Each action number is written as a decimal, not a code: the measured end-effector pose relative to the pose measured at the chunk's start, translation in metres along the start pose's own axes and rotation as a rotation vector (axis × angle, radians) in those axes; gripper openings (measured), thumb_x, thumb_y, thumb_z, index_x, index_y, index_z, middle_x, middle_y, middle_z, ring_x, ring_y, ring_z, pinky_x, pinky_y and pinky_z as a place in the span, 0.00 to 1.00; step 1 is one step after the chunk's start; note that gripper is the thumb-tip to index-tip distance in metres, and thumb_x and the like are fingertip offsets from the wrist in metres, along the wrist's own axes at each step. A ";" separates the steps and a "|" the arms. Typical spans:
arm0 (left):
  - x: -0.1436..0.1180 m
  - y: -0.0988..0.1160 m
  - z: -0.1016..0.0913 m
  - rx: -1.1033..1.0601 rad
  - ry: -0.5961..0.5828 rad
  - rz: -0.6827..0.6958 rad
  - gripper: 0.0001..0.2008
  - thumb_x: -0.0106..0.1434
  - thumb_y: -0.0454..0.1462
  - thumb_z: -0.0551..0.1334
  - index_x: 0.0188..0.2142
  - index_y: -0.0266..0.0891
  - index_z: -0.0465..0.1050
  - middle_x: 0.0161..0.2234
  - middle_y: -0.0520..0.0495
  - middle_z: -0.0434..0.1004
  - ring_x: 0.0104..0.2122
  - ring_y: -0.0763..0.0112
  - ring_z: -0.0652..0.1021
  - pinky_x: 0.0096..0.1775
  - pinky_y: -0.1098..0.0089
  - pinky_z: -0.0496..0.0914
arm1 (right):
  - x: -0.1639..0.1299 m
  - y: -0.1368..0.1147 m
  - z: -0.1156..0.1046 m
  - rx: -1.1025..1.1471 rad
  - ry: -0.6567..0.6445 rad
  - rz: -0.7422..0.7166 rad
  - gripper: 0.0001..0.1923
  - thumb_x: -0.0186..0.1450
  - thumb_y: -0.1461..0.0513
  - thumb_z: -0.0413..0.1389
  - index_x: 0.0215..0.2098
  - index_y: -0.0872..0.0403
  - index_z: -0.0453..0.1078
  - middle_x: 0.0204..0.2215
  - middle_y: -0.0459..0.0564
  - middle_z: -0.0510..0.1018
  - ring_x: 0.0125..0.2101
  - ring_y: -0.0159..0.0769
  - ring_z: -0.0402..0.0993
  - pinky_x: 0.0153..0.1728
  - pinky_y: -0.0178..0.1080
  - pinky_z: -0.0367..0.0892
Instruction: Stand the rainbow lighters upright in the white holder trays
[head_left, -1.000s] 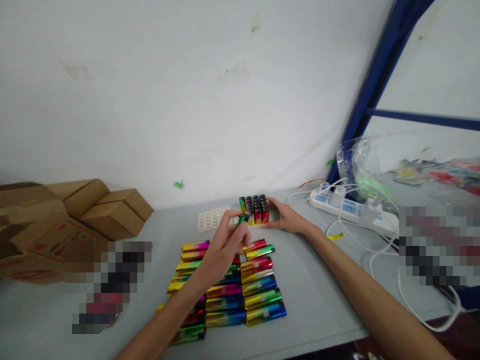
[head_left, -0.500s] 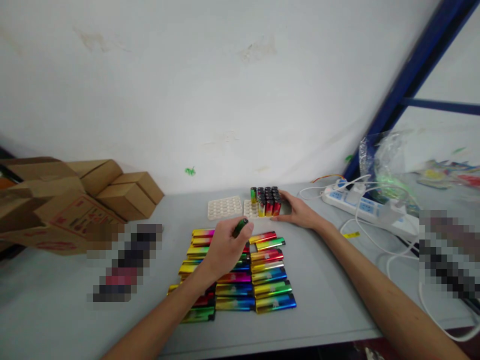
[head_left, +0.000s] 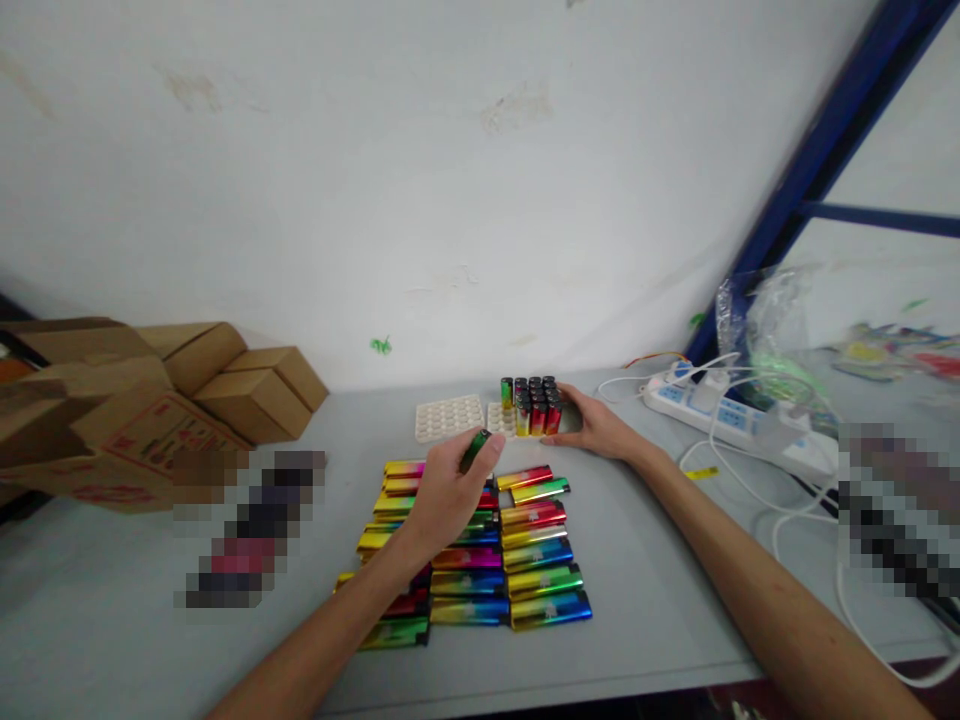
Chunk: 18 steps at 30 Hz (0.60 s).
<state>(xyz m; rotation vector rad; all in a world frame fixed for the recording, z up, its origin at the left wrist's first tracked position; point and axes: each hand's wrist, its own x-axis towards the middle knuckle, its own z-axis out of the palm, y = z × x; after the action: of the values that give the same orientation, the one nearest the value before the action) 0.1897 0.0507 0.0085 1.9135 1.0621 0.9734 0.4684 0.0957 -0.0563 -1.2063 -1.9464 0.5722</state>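
My left hand point(head_left: 454, 487) is closed around a green lighter point(head_left: 474, 451), its dark top poking out above the thumb. Beneath and beside that hand, rows of shiny multicoloured lighters point(head_left: 544, 553) lie flat on the table. Several upright lighters point(head_left: 538, 407) stand close together in a white tray with holes point(head_left: 501, 420). At this tray's right end rests my right hand point(head_left: 590, 425), thumb in front and fingers behind, steadying it. A second white tray with holes point(head_left: 450, 416) sits to the left, with nothing standing in it.
Brown cardboard boxes point(head_left: 255, 390) stand at the left. On the right lie a white power strip point(head_left: 739, 420) and looping white cables point(head_left: 776, 530). A clear plastic bag point(head_left: 772, 315) is by the blue metal frame point(head_left: 795, 180). The wall point(head_left: 450, 200) rises behind the trays.
My left hand has shifted very slightly, and the green lighter in it is tilted a little more upright. My right hand stays at the tray.
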 end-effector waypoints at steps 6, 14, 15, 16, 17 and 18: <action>0.006 -0.011 0.007 -0.286 0.000 -0.027 0.14 0.72 0.50 0.55 0.41 0.43 0.62 0.22 0.60 0.62 0.20 0.77 0.62 0.24 0.75 0.58 | 0.000 0.000 0.000 0.011 -0.004 -0.012 0.47 0.57 0.53 0.71 0.68 0.52 0.57 0.62 0.59 0.72 0.60 0.51 0.72 0.63 0.54 0.65; 0.019 -0.009 0.001 -0.288 0.065 0.064 0.13 0.68 0.46 0.61 0.41 0.38 0.73 0.36 0.48 0.73 0.30 0.74 0.74 0.36 0.70 0.72 | 0.001 0.002 0.002 0.030 -0.002 -0.002 0.47 0.56 0.52 0.71 0.68 0.51 0.57 0.61 0.59 0.73 0.59 0.53 0.71 0.63 0.58 0.64; 0.020 -0.008 -0.001 -0.274 0.086 0.067 0.13 0.67 0.46 0.63 0.41 0.37 0.75 0.38 0.48 0.73 0.31 0.74 0.75 0.37 0.69 0.73 | 0.001 0.002 0.002 0.027 -0.001 0.000 0.48 0.56 0.52 0.71 0.68 0.51 0.57 0.61 0.59 0.72 0.59 0.53 0.71 0.62 0.58 0.64; 0.022 -0.007 -0.002 -0.273 0.098 0.064 0.13 0.66 0.45 0.64 0.40 0.37 0.76 0.39 0.47 0.73 0.31 0.74 0.75 0.38 0.69 0.73 | 0.001 0.003 0.002 0.026 -0.002 0.002 0.48 0.56 0.52 0.71 0.68 0.51 0.57 0.61 0.59 0.72 0.59 0.53 0.71 0.62 0.57 0.65; 0.024 -0.006 -0.003 -0.285 0.102 0.054 0.14 0.65 0.45 0.65 0.41 0.36 0.77 0.39 0.47 0.74 0.31 0.73 0.76 0.38 0.68 0.74 | 0.001 0.003 0.002 0.027 -0.005 0.005 0.48 0.56 0.52 0.71 0.68 0.52 0.57 0.61 0.59 0.72 0.59 0.53 0.72 0.62 0.57 0.65; 0.025 -0.005 -0.004 -0.306 0.094 0.036 0.14 0.64 0.45 0.66 0.41 0.36 0.77 0.38 0.47 0.75 0.31 0.72 0.76 0.39 0.67 0.75 | 0.001 0.003 0.002 0.030 -0.008 0.009 0.48 0.56 0.52 0.71 0.68 0.52 0.57 0.61 0.59 0.72 0.59 0.52 0.72 0.62 0.56 0.65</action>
<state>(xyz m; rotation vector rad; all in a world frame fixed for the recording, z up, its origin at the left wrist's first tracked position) 0.1937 0.0755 0.0126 1.6550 0.8751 1.1832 0.4679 0.0981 -0.0592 -1.1963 -1.9339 0.6096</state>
